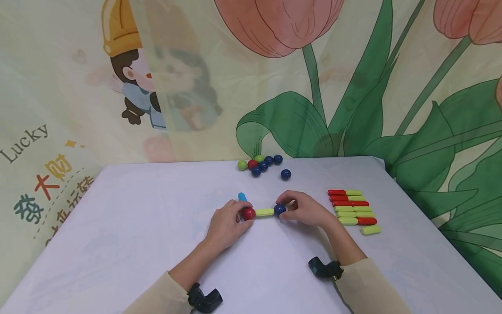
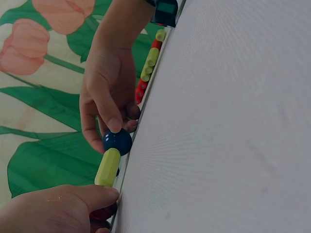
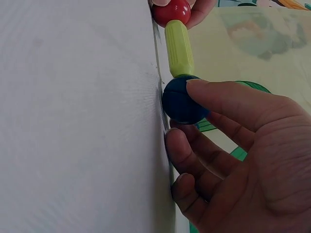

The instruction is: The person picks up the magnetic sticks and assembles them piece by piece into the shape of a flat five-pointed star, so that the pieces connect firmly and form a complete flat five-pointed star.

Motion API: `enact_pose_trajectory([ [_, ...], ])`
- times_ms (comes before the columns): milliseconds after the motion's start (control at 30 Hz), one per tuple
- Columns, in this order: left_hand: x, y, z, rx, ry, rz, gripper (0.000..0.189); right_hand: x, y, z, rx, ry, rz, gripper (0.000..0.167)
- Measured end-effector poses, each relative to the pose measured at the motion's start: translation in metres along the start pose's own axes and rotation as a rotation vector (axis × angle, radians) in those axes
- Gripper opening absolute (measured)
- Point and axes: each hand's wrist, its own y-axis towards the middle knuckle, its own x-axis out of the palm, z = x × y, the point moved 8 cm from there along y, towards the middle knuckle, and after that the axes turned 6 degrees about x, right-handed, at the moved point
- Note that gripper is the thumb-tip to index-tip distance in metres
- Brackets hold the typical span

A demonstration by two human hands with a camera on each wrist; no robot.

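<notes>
My left hand (image 1: 229,222) pinches a red ball (image 1: 249,213) between thumb and fingers. A light green rod (image 1: 264,212) runs from that ball to a dark blue ball (image 1: 279,210), which my right hand (image 1: 303,209) grips with thumb and fingertips. In the right wrist view the green rod (image 3: 179,48) meets both the red ball (image 3: 172,12) and the blue ball (image 3: 184,100). Behind the left fingers a light blue rod (image 1: 242,197) sticks out from beside the red ball, its near end hidden. The left wrist view shows the right thumb lying on the blue ball (image 2: 117,141).
Toward the back edge of the white table (image 1: 157,253) lies a cluster of green, red and blue balls (image 1: 263,166), with one blue ball (image 1: 286,174) apart. To the right, red and green rods (image 1: 353,209) lie in rows, and a short green rod (image 1: 370,230) sits nearest.
</notes>
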Motion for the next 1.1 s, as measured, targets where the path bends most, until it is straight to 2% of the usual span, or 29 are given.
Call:
enact_pose_trajectory([
  [367, -0.001, 0.0, 0.003, 0.016, -0.006, 0.009, 0.039, -0.008, -0.008, 0.005, 0.059, -0.02, 0.051, 0.038],
  [1100, -0.001, 0.0, 0.002, 0.003, -0.003, -0.008, 0.04, -0.052, -0.057, 0.026, -0.004, 0.002, 0.182, 0.037],
])
